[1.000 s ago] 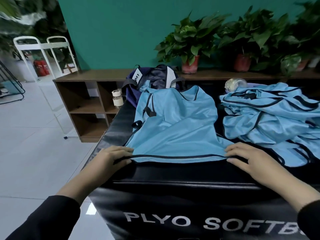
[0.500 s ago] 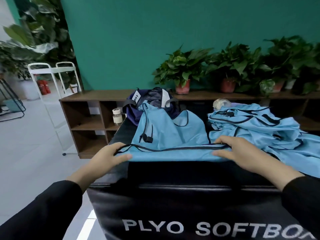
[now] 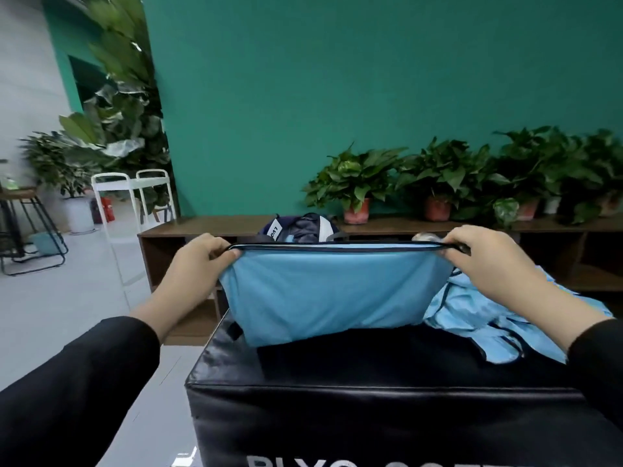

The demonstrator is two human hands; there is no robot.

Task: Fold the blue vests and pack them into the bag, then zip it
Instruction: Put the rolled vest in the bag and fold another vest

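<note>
A light blue vest (image 3: 330, 294) with dark trim is lifted by its bottom hem above the black soft box (image 3: 387, 392). My left hand (image 3: 199, 261) pinches the hem's left corner and my right hand (image 3: 485, 261) pinches the right corner, so the cloth stretches between them and its lower part still rests on the box. A pile of more blue vests (image 3: 499, 318) lies on the box to the right. The dark blue bag (image 3: 303, 227) stands behind the raised vest, mostly hidden by it.
A low wooden shelf (image 3: 215, 224) runs along the green wall behind the box, with potted plants (image 3: 357, 183) on top. A white metal cart (image 3: 131, 197) stands at the left on the grey floor. A clear jar (image 3: 426, 236) peeks out by my right hand.
Both hands have lifted the vest's hem up off the box and carried it away from me toward the bag. The view has tilted upward.
</note>
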